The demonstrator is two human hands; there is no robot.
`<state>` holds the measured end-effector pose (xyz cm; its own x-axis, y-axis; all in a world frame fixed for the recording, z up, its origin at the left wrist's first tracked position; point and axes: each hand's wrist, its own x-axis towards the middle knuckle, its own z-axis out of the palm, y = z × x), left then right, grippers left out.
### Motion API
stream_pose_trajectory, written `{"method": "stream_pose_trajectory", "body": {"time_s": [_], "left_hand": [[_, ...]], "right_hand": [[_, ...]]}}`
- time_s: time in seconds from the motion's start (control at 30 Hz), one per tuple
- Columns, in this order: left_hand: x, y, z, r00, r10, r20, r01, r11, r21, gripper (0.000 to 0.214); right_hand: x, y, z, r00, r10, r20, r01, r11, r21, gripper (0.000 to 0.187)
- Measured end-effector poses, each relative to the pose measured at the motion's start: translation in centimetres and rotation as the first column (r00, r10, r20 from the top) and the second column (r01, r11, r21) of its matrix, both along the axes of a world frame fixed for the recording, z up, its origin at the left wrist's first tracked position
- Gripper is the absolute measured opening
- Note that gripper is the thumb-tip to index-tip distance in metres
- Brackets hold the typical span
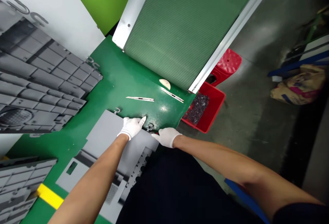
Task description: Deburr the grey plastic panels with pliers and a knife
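A grey moulded plastic panel lies on the green table, close against the body. My left hand, in a white glove, holds the panel near its far edge, the fingers pointing right. At the panel's right corner is my right hand, also gloved. Its fingers are closed around something small with a bit of red showing; most of that thing is hidden. A curled grey hook-shaped piece is at the edge between the two hands. Another hook stands out from the panel's far left corner. Dark specks lie on the table just beyond.
Two thin pointed pale tools and a cream half-round piece lie beyond the hands. A green ribbed conveyor ends there. Right: red bin of dark small parts, red stool. Stacked grey panels stand left.
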<state>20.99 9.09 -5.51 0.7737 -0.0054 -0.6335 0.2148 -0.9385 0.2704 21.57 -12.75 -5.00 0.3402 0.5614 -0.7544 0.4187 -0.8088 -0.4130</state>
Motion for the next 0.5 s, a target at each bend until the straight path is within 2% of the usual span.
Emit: {"method": "stream_pose_trajectory", "body": {"time_s": [0.13, 0.4, 0.5], "left_hand": [[-0.2, 0.1, -0.2, 1.0, -0.003, 0.015, 0.003, 1.0, 0.002, 0.066], [-0.2, 0.0, 0.2, 1.0, -0.023, 0.009, 0.023, 1.0, 0.001, 0.064], [-0.3, -0.1, 0.3, 1.0, -0.01, 0.014, 0.01, 1.0, -0.005, 0.065]], "right_hand": [[0.1, 0.0, -0.2, 0.992, 0.087, 0.092, -0.091, 0.995, 0.042, 0.076], [1.3, -0.1, -0.2, 0.991, 0.114, 0.074, -0.118, 0.991, 0.064, 0.081], [1.4, -0.2, -0.2, 0.996, 0.08, 0.048, -0.083, 0.995, 0.062, 0.081]]}}
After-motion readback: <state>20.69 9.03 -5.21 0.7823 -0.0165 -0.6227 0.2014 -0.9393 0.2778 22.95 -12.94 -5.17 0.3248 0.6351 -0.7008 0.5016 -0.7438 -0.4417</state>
